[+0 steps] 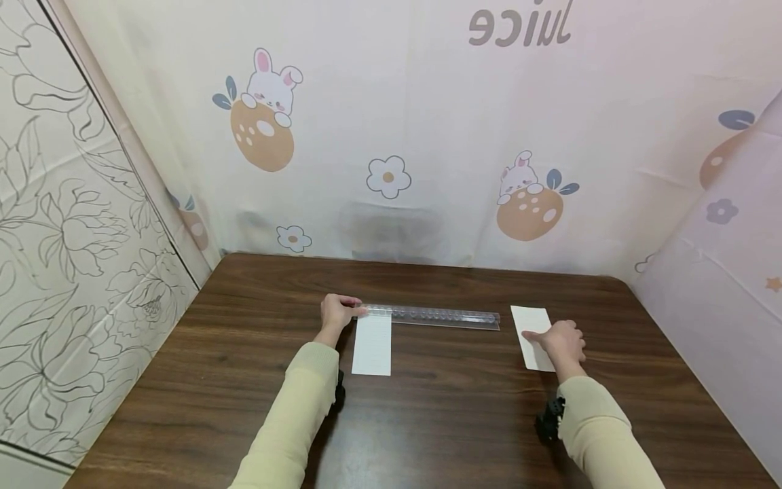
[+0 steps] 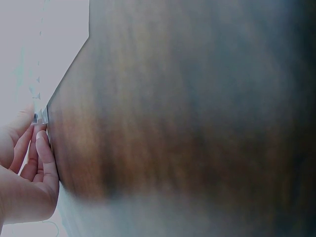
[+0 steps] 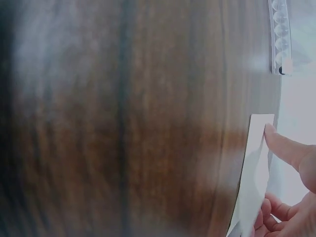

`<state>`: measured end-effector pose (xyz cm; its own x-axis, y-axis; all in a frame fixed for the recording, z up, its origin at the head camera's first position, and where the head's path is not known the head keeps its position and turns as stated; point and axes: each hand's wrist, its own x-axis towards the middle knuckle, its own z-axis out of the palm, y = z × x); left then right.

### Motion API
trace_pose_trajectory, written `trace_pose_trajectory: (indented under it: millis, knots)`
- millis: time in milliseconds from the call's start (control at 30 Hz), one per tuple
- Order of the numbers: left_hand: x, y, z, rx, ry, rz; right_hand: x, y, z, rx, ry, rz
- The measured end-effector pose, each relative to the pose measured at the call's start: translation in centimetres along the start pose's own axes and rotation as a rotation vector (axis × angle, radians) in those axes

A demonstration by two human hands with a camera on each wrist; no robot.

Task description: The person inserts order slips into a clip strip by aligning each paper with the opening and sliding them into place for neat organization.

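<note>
Two hands are working: the right hand [image 1: 562,343] is pinching the right paper [image 1: 530,321]; beyond the left paper [image 1: 371,348], the left hand [image 1: 338,314] is pinching the clear plastic strip's [image 1: 446,318] left end. Keeping that end steady should prevent skewing.

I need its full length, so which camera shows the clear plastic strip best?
The head view: it shows the clear plastic strip nearly end to end, with the left hand at one end. The left wrist view shows only a washed-out piece by that hand; the right wrist view, only the other end.
</note>
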<state>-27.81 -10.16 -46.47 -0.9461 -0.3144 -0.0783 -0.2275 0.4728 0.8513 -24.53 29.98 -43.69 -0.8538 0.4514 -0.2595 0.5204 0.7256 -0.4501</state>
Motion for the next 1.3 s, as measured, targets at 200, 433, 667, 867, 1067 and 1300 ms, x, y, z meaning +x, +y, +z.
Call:
trace_pose_trajectory:
  millis: [200,433,667,867,1067,1300]
  knots:
    - [-0.1,0.1,0.0,-0.003,-0.002,-0.004,-0.1,-0.2,0.0,0.044,0.059,-0.016]
    - [-0.1,0.2,-0.1,-0.003,-0.004,-0.001,-0.2,0.0,-0.4,0.088,0.069,-0.053]
    - [-0.2,0.1,-0.1,-0.012,-0.001,0.033,-0.7,0.6,-1.3,0.09,0.087,-0.146]
    - [-0.2,0.1,0.0,-0.007,-0.003,0.037,-1.0,1.0,-2.0,0.14,0.077,-0.161]
    - [-0.1,0.1,0.0,-0.001,-0.009,0.016,-1.2,1.4,-2.2,0.175,0.067,-0.141]
    - [-0.1,0.1,-0.1,-0.013,-0.006,0.014,-1.4,2.2,-2.2,0.215,0.086,-0.141]
